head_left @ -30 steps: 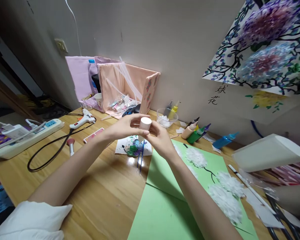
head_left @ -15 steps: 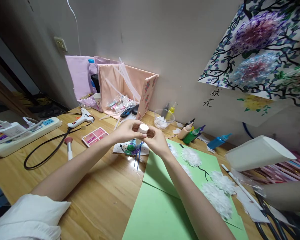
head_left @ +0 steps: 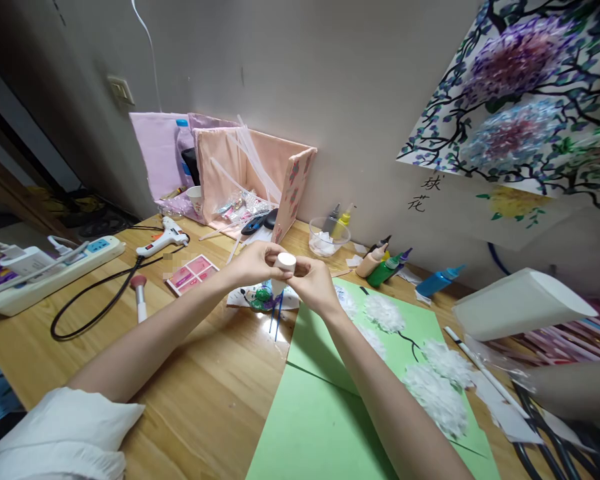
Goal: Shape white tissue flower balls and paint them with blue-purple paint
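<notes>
A small white bottle (head_left: 285, 262) is held upright between my two hands, its round flat end facing up; its lower part is partly hidden by fingers. My left hand (head_left: 260, 262) pinches it from the left. From the right, my right hand (head_left: 314, 280) has its fingers closed round it. Just beneath lies a white paper (head_left: 237, 297) smeared with green, purple and blue paint, and thin blue sticks (head_left: 276, 317) rest at its edge. Right of my hands, a green sheet (head_left: 300, 413) bears fluffy white flowers (head_left: 384, 313) and a dark painted stem.
Paint bottles (head_left: 384, 272) and a clear plastic bowl (head_left: 325, 243) stand along the wall. On the left are a glue gun (head_left: 166, 237), a power strip (head_left: 55, 273), a brush (head_left: 139, 297) and a pink palette (head_left: 193, 275). A fabric box (head_left: 295, 190) stands behind; a white container (head_left: 520, 307) lies right.
The bottle and both hands have shifted very slightly down and left, with the bottle's lower part showing a little more. My hold on it looks the same.
</notes>
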Motion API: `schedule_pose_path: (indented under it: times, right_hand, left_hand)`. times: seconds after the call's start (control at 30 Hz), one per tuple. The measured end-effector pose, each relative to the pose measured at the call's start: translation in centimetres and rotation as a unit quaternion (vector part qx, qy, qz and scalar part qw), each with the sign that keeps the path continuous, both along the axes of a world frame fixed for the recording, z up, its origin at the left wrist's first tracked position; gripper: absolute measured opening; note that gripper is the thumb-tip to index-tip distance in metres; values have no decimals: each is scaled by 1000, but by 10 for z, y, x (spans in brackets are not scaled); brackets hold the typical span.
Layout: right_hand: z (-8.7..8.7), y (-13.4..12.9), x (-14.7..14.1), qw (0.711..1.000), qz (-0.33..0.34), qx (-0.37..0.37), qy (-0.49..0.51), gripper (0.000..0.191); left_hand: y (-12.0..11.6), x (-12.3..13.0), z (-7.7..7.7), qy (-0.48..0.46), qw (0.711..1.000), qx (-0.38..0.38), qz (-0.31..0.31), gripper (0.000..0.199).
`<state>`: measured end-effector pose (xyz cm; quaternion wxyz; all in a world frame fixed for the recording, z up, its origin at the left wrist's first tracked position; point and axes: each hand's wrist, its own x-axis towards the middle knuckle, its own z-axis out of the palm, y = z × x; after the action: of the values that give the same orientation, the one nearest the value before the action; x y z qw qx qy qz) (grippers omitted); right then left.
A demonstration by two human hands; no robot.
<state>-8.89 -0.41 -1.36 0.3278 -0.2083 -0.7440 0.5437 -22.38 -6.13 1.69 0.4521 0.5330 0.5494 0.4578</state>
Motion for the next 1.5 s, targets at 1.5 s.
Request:
schedule_pose_path:
  times: [1.5]
  right_hand:
    - [-2,-3,-2,1000,-19,-8,2,20]
  left_hand:
    - [0,0,-3,6,1000,-17,17,30]
